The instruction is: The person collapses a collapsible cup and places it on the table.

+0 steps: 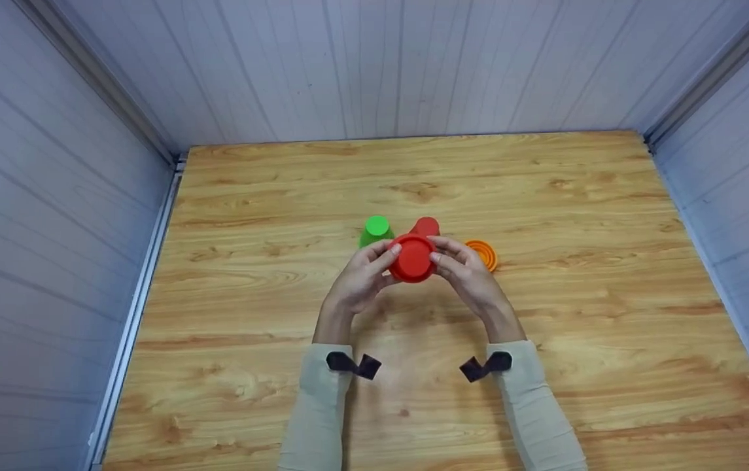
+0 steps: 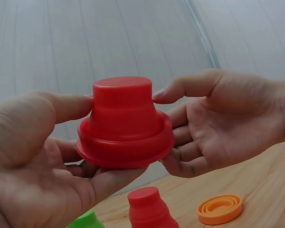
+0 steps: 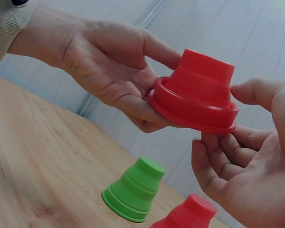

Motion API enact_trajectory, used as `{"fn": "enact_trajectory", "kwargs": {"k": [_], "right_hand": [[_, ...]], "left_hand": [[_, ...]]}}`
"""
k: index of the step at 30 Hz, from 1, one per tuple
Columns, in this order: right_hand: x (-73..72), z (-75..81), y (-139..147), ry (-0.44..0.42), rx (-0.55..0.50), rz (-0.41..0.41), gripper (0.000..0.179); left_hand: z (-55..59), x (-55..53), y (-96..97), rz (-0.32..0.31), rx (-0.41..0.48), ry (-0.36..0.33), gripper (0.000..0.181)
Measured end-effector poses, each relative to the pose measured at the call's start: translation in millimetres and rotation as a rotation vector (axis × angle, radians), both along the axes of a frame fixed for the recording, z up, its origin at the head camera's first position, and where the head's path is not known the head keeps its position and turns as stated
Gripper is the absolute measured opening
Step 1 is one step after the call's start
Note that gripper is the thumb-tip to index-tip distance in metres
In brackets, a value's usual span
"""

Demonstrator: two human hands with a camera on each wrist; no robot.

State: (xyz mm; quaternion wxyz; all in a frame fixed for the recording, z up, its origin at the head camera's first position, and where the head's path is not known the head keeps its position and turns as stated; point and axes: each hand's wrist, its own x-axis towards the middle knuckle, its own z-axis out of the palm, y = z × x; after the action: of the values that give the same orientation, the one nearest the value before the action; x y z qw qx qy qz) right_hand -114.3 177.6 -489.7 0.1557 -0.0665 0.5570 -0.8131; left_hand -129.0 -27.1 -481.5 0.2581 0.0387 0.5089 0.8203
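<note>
Both hands hold a red collapsible cup (image 1: 413, 259) up off the table, its narrow end up. The cup is partly folded: its wide rim section stands around the lower body in the left wrist view. My left hand (image 1: 362, 278) grips it from the left, thumb against the narrow part and fingers under the rim. On the other side my right hand (image 1: 472, 278) has its thumb on the narrow part and its fingertips at the rim. Behind the hands stand an upside-down green cup (image 3: 135, 190) and a second red cup (image 2: 149, 209), both extended.
A flattened orange collapsible cup (image 1: 483, 256) lies just beyond the right hand. The wooden table (image 1: 250, 366) is bounded by pale panel walls (image 1: 361, 72) at the back and both sides.
</note>
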Motion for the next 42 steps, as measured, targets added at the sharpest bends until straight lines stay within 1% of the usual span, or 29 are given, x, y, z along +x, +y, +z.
{"fn": "enact_trajectory", "kwargs": {"k": [4, 7, 9, 12, 16, 19, 24, 29, 31, 34, 37, 40, 42], "right_hand": [[-0.2, 0.9, 3, 0.016, 0.037, 0.074, 0.025], [0.3, 3.2, 6, 0.047, 0.061, 0.121, 0.021], [0.6, 4.9, 6, 0.063, 0.075, 0.132, 0.019], [0.3, 6.2, 6, 0.076, 0.119, 0.126, 0.018], [-0.8, 6.7, 6, 0.079, 0.175, 0.095, 0.016], [-1.7, 6.8, 4, 0.079, 0.193, 0.07, 0.013], [-2.5, 6.0, 1, 0.088, 0.216, 0.03, 0.009], [-3.0, 3.2, -3, 0.139, 0.294, -0.027, 0.009], [-3.4, 1.4, -4, 0.158, 0.309, -0.045, 0.01], [-3.6, -1.1, -3, 0.161, 0.283, -0.051, 0.01], [-3.0, -2.3, -2, 0.118, 0.188, -0.027, 0.006], [-2.2, -2.3, -1, 0.078, 0.09, 0.009, 0.006], [-2.0, -1.9, 0, 0.065, 0.041, 0.039, 0.006]], "left_hand": [[-1.3, 1.0, -3.0, -0.048, -0.029, 0.035, 0.016], [-1.2, 1.4, -5.2, -0.097, -0.035, 0.07, 0.015], [-0.4, 1.4, -6.1, -0.124, -0.04, 0.093, 0.016], [1.1, 1.2, -6.2, -0.141, -0.065, 0.123, 0.016], [4.2, 1.0, -4.8, -0.134, -0.103, 0.152, 0.014], [5.6, 0.7, -3.4, -0.122, -0.113, 0.166, 0.011], [5.4, 0.2, -0.1, -0.082, -0.14, 0.186, 0.006], [5.3, 0.1, 1.8, -0.024, -0.188, 0.21, 0.006], [5.3, 0.0, 1.3, -0.014, -0.191, 0.209, 0.005], [4.5, 0.2, -0.9, -0.03, -0.155, 0.19, 0.006], [3.4, 1.8, -4.8, -0.07, -0.072, 0.148, 0.007], [1.3, 3.2, -7.7, -0.11, 0.009, 0.126, 0.007], [0.0, 3.4, -8.3, -0.125, 0.043, 0.121, 0.008]]}}
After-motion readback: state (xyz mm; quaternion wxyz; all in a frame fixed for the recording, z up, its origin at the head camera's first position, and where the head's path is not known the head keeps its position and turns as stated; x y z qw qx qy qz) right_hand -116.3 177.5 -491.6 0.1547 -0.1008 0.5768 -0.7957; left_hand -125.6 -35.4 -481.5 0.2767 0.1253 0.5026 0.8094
